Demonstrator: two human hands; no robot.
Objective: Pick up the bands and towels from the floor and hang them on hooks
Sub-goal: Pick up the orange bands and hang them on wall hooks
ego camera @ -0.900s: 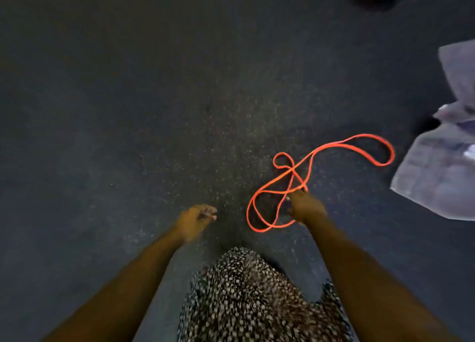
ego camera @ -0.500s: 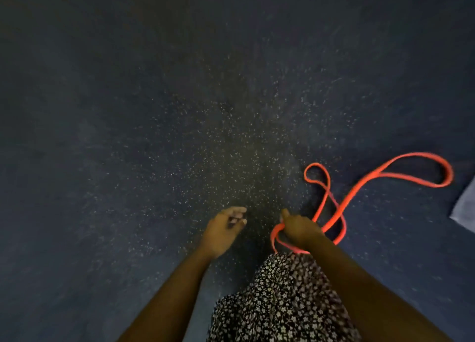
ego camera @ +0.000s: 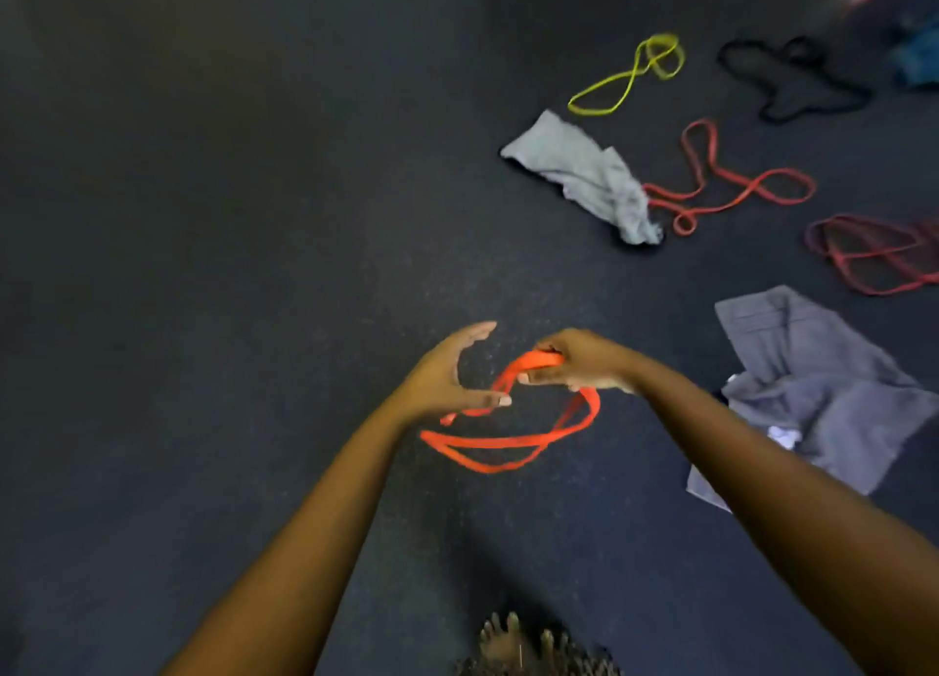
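The orange band hangs in loops between both hands, off the floor. The right hand is closed around its upper strand; the left hand is spread open, thumb touching a loop. Beyond the right hand lie a grey towel, a lighter towel and other bands — red, yellow, black.

Dim, uneven light leaves the dark floor murky; corners darken, far upper-right items smear with motion blur, and edges bow outward.
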